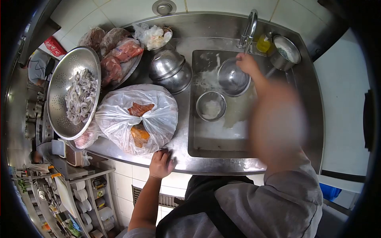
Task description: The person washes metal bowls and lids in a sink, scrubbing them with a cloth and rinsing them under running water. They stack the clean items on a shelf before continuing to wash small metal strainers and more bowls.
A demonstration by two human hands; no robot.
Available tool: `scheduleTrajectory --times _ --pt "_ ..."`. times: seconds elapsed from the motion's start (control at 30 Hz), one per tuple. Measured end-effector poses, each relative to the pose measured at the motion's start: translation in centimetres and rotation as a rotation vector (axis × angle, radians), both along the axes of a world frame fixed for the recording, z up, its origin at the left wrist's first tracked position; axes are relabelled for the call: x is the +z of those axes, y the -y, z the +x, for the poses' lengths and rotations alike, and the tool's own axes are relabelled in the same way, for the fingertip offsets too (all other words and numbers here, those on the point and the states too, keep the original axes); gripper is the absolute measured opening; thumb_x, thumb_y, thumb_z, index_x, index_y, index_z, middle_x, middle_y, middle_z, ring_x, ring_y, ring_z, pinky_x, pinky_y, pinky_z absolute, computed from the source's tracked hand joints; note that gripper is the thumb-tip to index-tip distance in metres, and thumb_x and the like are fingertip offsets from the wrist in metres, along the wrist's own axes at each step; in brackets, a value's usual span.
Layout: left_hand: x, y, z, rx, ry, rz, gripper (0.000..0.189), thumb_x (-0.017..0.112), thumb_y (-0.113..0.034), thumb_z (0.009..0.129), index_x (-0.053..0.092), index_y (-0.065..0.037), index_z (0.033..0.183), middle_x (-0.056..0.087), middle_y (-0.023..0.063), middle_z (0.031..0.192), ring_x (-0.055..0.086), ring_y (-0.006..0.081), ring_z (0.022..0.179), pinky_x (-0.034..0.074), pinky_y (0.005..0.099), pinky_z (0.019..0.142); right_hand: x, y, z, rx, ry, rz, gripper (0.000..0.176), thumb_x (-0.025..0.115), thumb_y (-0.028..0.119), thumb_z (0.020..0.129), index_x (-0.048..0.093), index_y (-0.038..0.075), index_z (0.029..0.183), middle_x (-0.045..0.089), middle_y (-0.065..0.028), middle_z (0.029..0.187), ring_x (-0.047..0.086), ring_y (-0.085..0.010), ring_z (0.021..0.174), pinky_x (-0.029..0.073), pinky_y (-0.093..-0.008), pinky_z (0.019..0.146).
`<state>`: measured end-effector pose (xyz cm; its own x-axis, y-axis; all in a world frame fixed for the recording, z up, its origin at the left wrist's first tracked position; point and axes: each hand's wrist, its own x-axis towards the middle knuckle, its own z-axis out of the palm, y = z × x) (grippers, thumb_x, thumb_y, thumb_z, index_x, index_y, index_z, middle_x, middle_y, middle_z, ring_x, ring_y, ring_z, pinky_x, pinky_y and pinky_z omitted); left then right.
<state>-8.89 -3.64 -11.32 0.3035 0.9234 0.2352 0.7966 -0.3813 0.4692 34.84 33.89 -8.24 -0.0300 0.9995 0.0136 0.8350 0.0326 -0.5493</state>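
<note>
My right hand is closed on the upper rim of a round metal bowl. That bowl is tilted over the sink, just below the curved tap. A smaller metal bowl with whitish contents stands in the sink beside it; cloudy white liquid lies around them. My left hand rests on the front edge of the counter with its fingers bent and its thumb apart, holding nothing. Right by its fingertips sits a tied clear plastic bag with orange-brown contents.
At the left, a large colander holds greyish squid-like pieces. Behind it lie bagged red meat pieces. Stacked metal bowls stand left of the sink. A yellow liquid bottle and a saucepan are behind it. Another person appears far left.
</note>
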Motion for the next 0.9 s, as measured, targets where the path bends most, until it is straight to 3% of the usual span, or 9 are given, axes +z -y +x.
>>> scheduleTrajectory --times 0.13,0.27,0.3,0.37,0.47,0.63,0.73,0.87,0.9 --pt "0.0 0.0 -0.1 -0.009 -0.042 0.030 0.028 0.063 -0.019 0.074 0.062 0.000 0.095 0.058 0.0166 0.100 0.057 0.0349 0.089 0.048 0.0413 0.080 7.1 3.8 -2.6 0.162 0.192 0.320 0.017 0.066 0.008 0.076 0.057 0.005 0.090 0.063 -0.0118 0.104 0.061 -0.0337 0.094 0.049 -0.0417 0.080" --pt "0.1 0.1 -0.1 0.005 -0.043 0.029 0.027 0.064 -0.019 0.074 0.061 -0.001 0.095 0.059 0.0166 0.101 0.057 0.0351 0.089 0.048 0.0415 0.080 4.3 3.1 0.3 0.275 0.092 0.854 0.018 0.062 -0.001 0.073 0.052 0.005 0.087 0.060 -0.0094 0.110 0.059 -0.0266 0.089 0.047 -0.0363 0.079" --pt "-0.1 0.1 -0.2 0.012 -0.042 0.030 0.027 0.064 -0.019 0.074 0.061 -0.001 0.095 0.059 0.0166 0.101 0.057 0.0351 0.089 0.048 0.0415 0.080 3.3 2.7 1.5 0.282 0.090 0.855 0.018 0.062 -0.001 0.073 0.052 0.005 0.087 0.060 -0.0094 0.110 0.059 -0.0266 0.089 0.047 -0.0363 0.079" --pt "-0.4 0.3 -0.3 0.010 -0.014 -0.012 0.031 0.063 -0.016 0.072 0.061 0.000 0.099 0.057 0.0187 0.102 0.055 0.0378 0.093 0.047 0.0429 0.082 1.9 2.1 3.9 0.081 -0.486 0.527 0.023 0.059 -0.001 0.074 0.053 0.005 0.095 0.060 -0.0084 0.107 0.057 -0.0187 0.087 0.045 -0.0320 0.077" --pt "-0.4 0.2 -0.3 0.004 -0.014 -0.003 0.031 0.062 -0.017 0.073 0.061 -0.001 0.100 0.057 0.0185 0.103 0.055 0.0378 0.094 0.047 0.0429 0.083 1.5 2.0 5.5 -0.013 -0.592 0.107 0.022 0.055 0.000 0.076 0.054 0.002 0.098 0.061 -0.0087 0.110 0.054 -0.0140 0.088 0.044 -0.0298 0.077" --pt "-0.3 0.1 -0.2 0.006 -0.017 -0.013 0.031 0.062 -0.017 0.073 0.061 -0.001 0.099 0.057 0.0183 0.103 0.055 0.0378 0.094 0.047 0.0430 0.084 3.9 1.2 4.4 0.183 0.098 -0.147 0.048 0.052 0.007 0.079 0.060 0.015 0.125 0.057 -0.0174 0.128 0.057 -0.0329 0.115 0.046 -0.0377 0.096" --pt "-0.1 0.2 -0.2 0.009 -0.021 -0.021 0.030 0.062 -0.016 0.073 0.062 -0.001 0.099 0.057 0.0183 0.103 0.055 0.0378 0.094 0.047 0.0429 0.084 11.6 4.4 -2.0 0.141 0.502 -0.266 0.047 0.055 0.005 0.078 0.061 0.016 0.123 0.055 -0.0180 0.130 0.054 -0.0345 0.117 0.045 -0.0373 0.099" --pt "0.0 0.2 -0.1 0.018 -0.049 -0.006 0.029 0.063 -0.017 0.074 0.062 -0.002 0.098 0.058 0.0165 0.102 0.056 0.0350 0.090 0.048 0.0418 0.081 8.0 1.5 -1.5 0.255 0.499 0.104 0.049 0.055 -0.001 0.077 0.062 0.018 0.122 0.054 -0.0166 0.131 0.052 -0.0347 0.119 0.043 -0.0366 0.101" --pt "-0.1 0.2 -0.1 0.024 -0.046 -0.004 0.029 0.063 -0.017 0.074 0.062 -0.002 0.098 0.058 0.0165 0.102 0.056 0.0350 0.090 0.048 0.0418 0.081 7.4 1.2 -1.2 0.276 0.249 0.219 0.050 0.052 -0.004 0.077 0.061 0.016 0.121 0.053 -0.0173 0.131 0.050 -0.0345 0.121 0.041 -0.0362 0.102"
